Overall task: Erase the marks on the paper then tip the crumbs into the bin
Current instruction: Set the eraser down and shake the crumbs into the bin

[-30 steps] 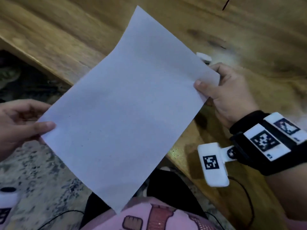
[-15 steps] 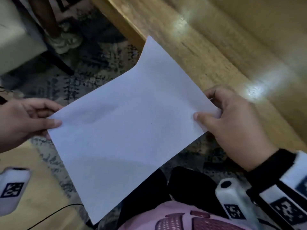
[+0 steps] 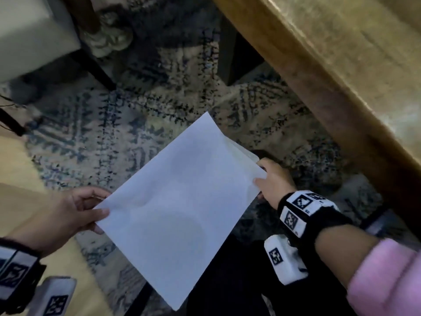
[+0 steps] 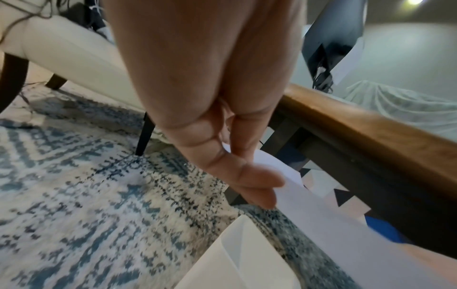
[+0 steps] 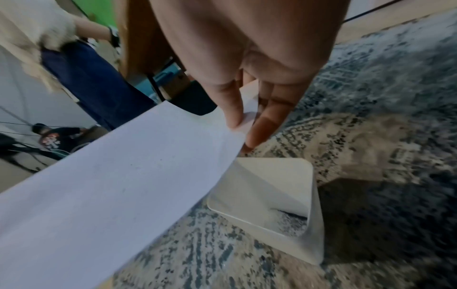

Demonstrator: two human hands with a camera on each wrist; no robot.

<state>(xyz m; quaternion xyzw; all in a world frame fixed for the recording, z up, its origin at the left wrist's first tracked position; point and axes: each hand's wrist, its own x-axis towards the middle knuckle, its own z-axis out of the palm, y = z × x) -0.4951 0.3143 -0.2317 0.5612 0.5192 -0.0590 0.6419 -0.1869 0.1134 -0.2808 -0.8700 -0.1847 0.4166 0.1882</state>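
The paper (image 3: pixel 180 201) hangs in the air between both hands, clear of the table (image 3: pixel 341 71) and above the patterned rug (image 3: pixel 136 124), its face a little bowed. The left hand (image 3: pixel 68 213) pinches one corner of the sheet, thumb lying on top and fingers (image 4: pixel 257 183) tucked underneath, so the paper runs away from that grip to the right. The right hand (image 3: pixel 274 183) pinches the opposite side edge near its far corner; in the right wrist view the thumb (image 5: pixel 231 105) presses on the upper face and the fingers close against it from below, the edge curling slightly between them. Small dark specks lie scattered on the paper's upper face in that view. The white bin (image 5: pixel 291 197) stands on the rug below the right-hand end of the sheet, its open mouth partly covered by the paper's edge. A pale chair (image 4: pixel 64 50) on dark legs stands on the rug beyond the left hand, and the table's wooden edge runs along the right side.
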